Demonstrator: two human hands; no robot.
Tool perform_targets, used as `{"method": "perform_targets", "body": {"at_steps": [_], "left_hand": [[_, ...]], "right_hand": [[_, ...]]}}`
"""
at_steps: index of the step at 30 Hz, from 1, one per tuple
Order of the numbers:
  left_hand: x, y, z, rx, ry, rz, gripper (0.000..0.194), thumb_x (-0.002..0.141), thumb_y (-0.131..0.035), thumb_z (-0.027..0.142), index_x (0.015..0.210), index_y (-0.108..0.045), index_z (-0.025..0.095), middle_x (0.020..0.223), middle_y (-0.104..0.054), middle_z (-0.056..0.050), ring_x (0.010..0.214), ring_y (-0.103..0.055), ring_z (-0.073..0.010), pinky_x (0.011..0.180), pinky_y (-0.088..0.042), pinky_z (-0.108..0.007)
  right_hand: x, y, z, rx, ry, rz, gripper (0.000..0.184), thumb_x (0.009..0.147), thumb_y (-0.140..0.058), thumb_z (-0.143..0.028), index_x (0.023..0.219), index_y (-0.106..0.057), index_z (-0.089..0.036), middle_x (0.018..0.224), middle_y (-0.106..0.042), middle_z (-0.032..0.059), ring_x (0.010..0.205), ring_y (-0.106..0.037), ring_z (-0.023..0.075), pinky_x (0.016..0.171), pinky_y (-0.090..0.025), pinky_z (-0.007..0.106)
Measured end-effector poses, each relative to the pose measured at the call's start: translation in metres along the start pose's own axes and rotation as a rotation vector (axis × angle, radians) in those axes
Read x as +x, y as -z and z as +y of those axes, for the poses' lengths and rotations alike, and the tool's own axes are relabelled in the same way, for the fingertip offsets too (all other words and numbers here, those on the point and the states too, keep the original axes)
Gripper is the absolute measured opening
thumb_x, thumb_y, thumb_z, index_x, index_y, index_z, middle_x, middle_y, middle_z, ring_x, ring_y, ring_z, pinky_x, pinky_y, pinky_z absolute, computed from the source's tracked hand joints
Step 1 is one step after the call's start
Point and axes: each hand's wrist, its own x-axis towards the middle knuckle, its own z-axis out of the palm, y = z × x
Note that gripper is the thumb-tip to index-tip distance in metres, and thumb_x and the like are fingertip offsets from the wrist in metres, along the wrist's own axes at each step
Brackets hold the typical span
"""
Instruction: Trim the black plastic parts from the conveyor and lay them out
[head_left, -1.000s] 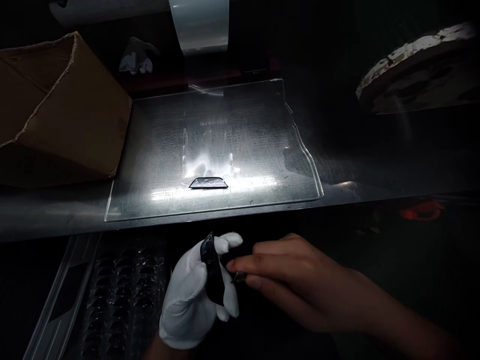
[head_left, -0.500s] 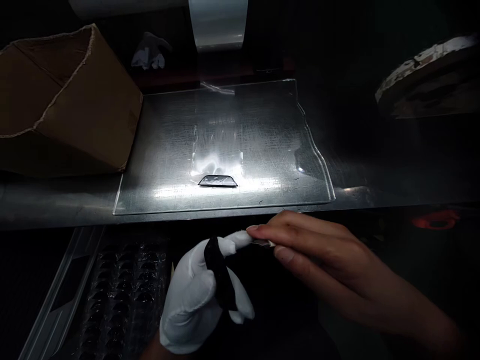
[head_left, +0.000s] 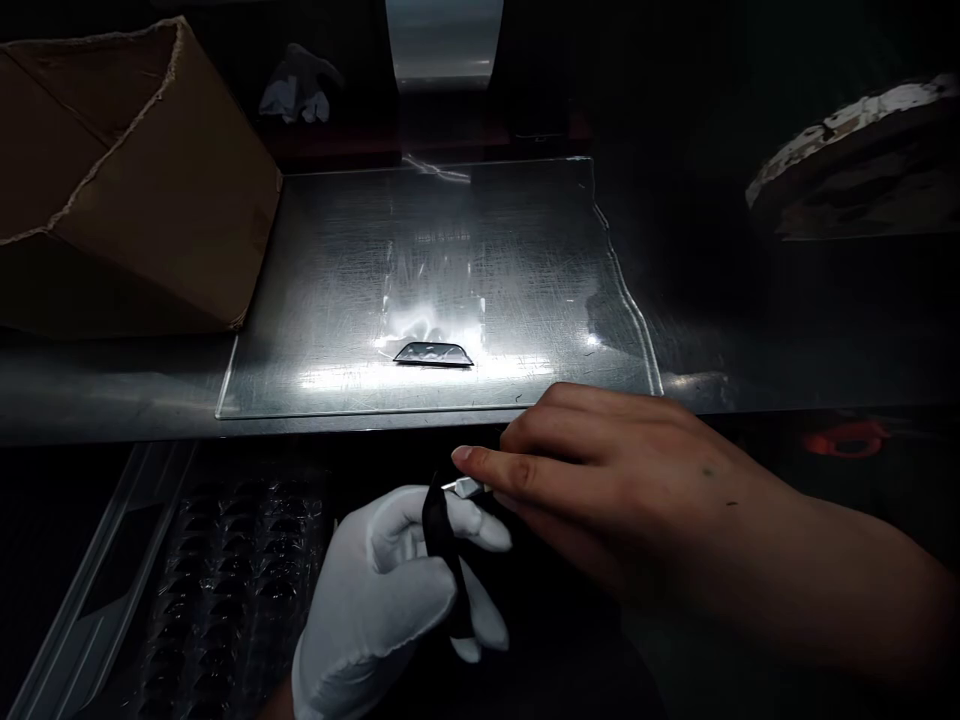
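My left hand (head_left: pixel 367 610), in a white glove, grips a slim black curved part (head_left: pixel 442 545) between thumb and fingers, below the table edge. Bare and coming in from the right, my right hand (head_left: pixel 622 490) pinches a small pale blade-like tool (head_left: pixel 469 487). The tool's thin tip is at the upper end of the black part; I cannot tell whether they touch. Beyond the hands, a dark-edged trapezoid piece (head_left: pixel 433 354) with a shiny face lies on a clear sheet (head_left: pixel 322 260) on the metal table.
A cardboard box (head_left: pixel 180 210) stands at the left. Below it is a clear plastic tray (head_left: pixel 225 590) with rows of dark curved pieces. At the right are a round pale-rimmed object (head_left: pixel 847 180) and a red-orange loop (head_left: pixel 847 438). A crumpled white glove (head_left: pixel 296 95) lies behind.
My right hand has moved left and turned, bringing the small tool to the upper end of the black part. My left hand has shifted slightly and still grips that part.
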Motion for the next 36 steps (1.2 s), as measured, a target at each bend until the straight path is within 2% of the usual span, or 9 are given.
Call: {"method": "perform_targets", "body": {"at_steps": [7, 15, 21, 29, 33, 36], "left_hand": [[0.001, 0.004, -0.003, 0.001, 0.028, 0.004, 0.046, 0.090, -0.076, 0.056, 0.114, -0.073, 0.017, 0.071, -0.074, -0.006, 0.058, -0.063, -0.0121, 0.060, -0.054, -0.022], [0.004, -0.004, 0.004, -0.002, 0.072, 0.048, 0.046, 0.082, -0.085, 0.053, 0.110, -0.077, 0.017, 0.068, -0.075, -0.007, 0.057, -0.064, -0.0134, 0.058, -0.055, -0.022], [0.006, -0.006, 0.006, 0.049, 0.048, 0.053, 0.045, 0.087, -0.080, 0.054, 0.111, -0.077, 0.017, 0.069, -0.075, -0.006, 0.060, -0.068, -0.0146, 0.060, -0.055, -0.022], [0.006, -0.007, 0.005, 0.064, 0.063, 0.090, 0.036, 0.088, -0.080, 0.048, 0.107, -0.077, 0.017, 0.066, -0.074, -0.005, 0.058, -0.066, -0.0139, 0.058, -0.054, -0.021], [0.007, -0.006, 0.004, 0.047, 0.053, 0.058, 0.036, 0.091, -0.077, 0.049, 0.107, -0.078, 0.017, 0.066, -0.074, -0.006, 0.057, -0.066, -0.0135, 0.057, -0.052, -0.020], [0.007, -0.002, 0.004, 0.001, 0.030, 0.008, 0.042, 0.091, -0.074, 0.054, 0.110, -0.077, 0.016, 0.067, -0.074, -0.006, 0.056, -0.065, -0.0125, 0.056, -0.051, -0.018]], "right_hand": [[0.000, -0.001, -0.002, -0.012, 0.005, 0.013, 0.034, 0.108, -0.059, -0.031, 0.140, -0.068, -0.024, 0.102, -0.072, 0.0010, 0.087, -0.060, 0.0154, 0.069, -0.048, 0.030], [-0.002, 0.000, -0.002, -0.044, 0.001, -0.005, 0.032, 0.110, -0.056, -0.032, 0.137, -0.069, -0.025, 0.097, -0.072, 0.0014, 0.082, -0.059, 0.0151, 0.068, -0.048, 0.030], [-0.003, 0.000, -0.001, -0.065, 0.000, 0.006, 0.032, 0.109, -0.057, -0.032, 0.137, -0.070, -0.023, 0.096, -0.072, 0.0022, 0.082, -0.059, 0.0161, 0.067, -0.047, 0.030], [-0.002, -0.005, 0.002, -0.120, -0.006, 0.004, 0.033, 0.109, -0.056, -0.032, 0.138, -0.070, -0.022, 0.098, -0.073, 0.0032, 0.084, -0.060, 0.0173, 0.066, -0.049, 0.031], [-0.002, -0.006, 0.004, -0.093, 0.009, 0.005, 0.034, 0.109, -0.057, -0.031, 0.139, -0.068, -0.020, 0.100, -0.074, 0.0041, 0.086, -0.063, 0.0183, 0.068, -0.052, 0.032], [-0.002, -0.009, 0.006, 0.008, 0.035, 0.082, 0.031, 0.108, -0.058, -0.023, 0.137, -0.068, -0.017, 0.104, -0.076, 0.0051, 0.092, -0.067, 0.0176, 0.075, -0.055, 0.033]]}}
